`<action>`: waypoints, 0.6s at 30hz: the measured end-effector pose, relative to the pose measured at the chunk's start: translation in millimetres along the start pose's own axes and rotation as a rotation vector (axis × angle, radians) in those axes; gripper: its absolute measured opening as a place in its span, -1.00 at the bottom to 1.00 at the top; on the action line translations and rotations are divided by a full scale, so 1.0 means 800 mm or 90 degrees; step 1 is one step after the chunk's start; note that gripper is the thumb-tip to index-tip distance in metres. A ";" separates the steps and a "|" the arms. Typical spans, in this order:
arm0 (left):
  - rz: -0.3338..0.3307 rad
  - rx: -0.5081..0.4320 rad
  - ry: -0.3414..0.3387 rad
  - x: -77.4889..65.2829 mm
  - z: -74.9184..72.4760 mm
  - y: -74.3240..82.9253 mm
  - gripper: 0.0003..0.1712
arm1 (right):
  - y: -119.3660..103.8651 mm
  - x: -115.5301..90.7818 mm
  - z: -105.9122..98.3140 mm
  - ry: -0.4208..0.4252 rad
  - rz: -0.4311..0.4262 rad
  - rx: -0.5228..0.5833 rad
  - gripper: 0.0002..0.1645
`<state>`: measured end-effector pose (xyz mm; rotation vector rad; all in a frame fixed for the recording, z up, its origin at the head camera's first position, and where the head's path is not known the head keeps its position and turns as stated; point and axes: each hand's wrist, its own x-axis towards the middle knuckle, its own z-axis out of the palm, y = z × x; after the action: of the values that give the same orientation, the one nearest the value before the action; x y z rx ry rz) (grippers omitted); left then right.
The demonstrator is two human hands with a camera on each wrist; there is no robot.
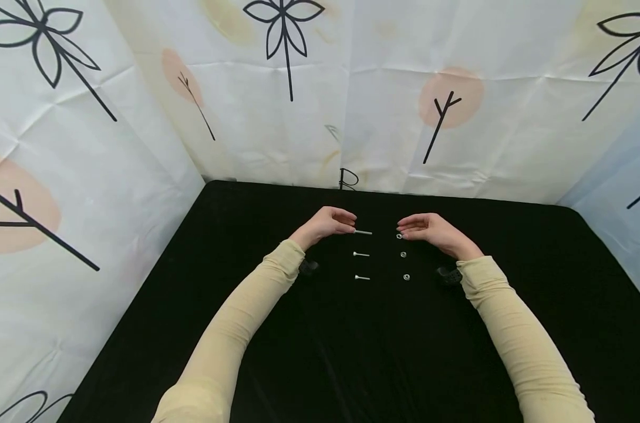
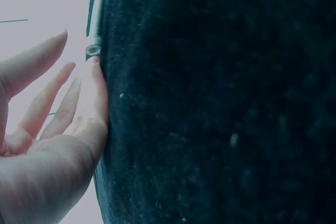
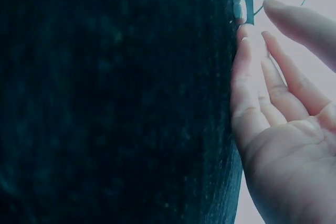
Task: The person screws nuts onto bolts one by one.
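Three bolts lie in a column on the black table: a far bolt (image 1: 363, 232), a middle bolt (image 1: 361, 254) and a near bolt (image 1: 362, 278). To their right is a matching column of nuts: a far nut (image 1: 399, 236), a middle nut (image 1: 403, 254) and a near nut (image 1: 407, 277). My left hand (image 1: 330, 224) has its fingertips right at the head of the far bolt (image 2: 95, 24), fingers loosely extended and thumb apart. My right hand (image 1: 428, 230) reaches to the far nut (image 3: 240, 10), its fingers nearly straight and thumb raised. Neither hand grips anything.
A black cloth covers the table (image 1: 352, 352). Behind it and at both sides hangs a white curtain (image 1: 378, 129) with printed leaves and twigs. Dark wrist-camera mounts (image 1: 449, 275) sit below the wrists.
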<state>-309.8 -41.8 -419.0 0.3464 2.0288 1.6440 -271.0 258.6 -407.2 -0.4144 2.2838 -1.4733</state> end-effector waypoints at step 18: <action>0.041 0.164 0.134 0.005 0.020 0.000 -0.69 | -0.004 0.010 0.005 0.011 -0.021 -0.152 -0.68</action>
<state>-304.6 -26.2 -422.5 0.3422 2.4204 1.5105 -275.8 250.7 -407.3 -0.5104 2.4876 -1.2268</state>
